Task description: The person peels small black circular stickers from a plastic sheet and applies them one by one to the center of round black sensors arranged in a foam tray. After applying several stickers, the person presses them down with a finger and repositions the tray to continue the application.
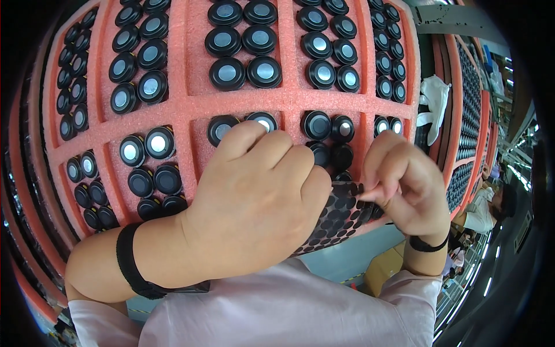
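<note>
A sheet of small black round stickers (335,218) hangs over the near edge of a pink foam tray (237,105). My left hand (260,194) is closed over the sheet's left side, its fingertips hidden beneath. At the sheet's upper right edge, the thumb and forefinger of my right hand (404,182) pinch together at a small black round sticker. Round black parts fill the tray's compartments. Many bear a silver disc, like the one (265,70) beyond my left hand; others, such as the part (167,179) left of that hand, show plain black tops.
More foam trays of black parts (469,87) stand to the right, beside a white cloth or glove (435,101). A cardboard box (384,269) is below the tray's near edge. Farther right, another person (483,208) sits in the background.
</note>
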Motion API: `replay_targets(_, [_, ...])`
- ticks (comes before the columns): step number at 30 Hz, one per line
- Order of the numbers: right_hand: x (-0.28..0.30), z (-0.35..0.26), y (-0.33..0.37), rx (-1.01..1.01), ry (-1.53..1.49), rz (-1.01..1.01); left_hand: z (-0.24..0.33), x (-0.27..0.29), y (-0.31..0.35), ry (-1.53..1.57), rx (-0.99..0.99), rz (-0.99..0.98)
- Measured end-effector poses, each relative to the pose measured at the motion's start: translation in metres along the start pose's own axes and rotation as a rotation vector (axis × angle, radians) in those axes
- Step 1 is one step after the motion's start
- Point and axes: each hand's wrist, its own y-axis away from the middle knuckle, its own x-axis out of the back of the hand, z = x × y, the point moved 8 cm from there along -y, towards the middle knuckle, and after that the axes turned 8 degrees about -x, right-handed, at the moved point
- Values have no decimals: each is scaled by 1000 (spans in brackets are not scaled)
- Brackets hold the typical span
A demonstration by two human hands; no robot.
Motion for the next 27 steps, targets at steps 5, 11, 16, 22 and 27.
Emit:
replay_targets(5, [22,16,-16,-117,-47,167,10,-4,-6,79,-115,22])
replay_targets(11, [20,36,-27,-362,-7,187,12,-15,-7,16,-127,23])
replay_targets(16, [17,38,-27,-381,28,140,10,-18,-7,-25,-131,-15])
replay_targets(22, [15,39,-28,-409,56,150,11,-20,-6,-26,-126,-50])
replay_targets(27, [15,38,-29,-399,88,160,11,-21,-6,-18,-113,-51])
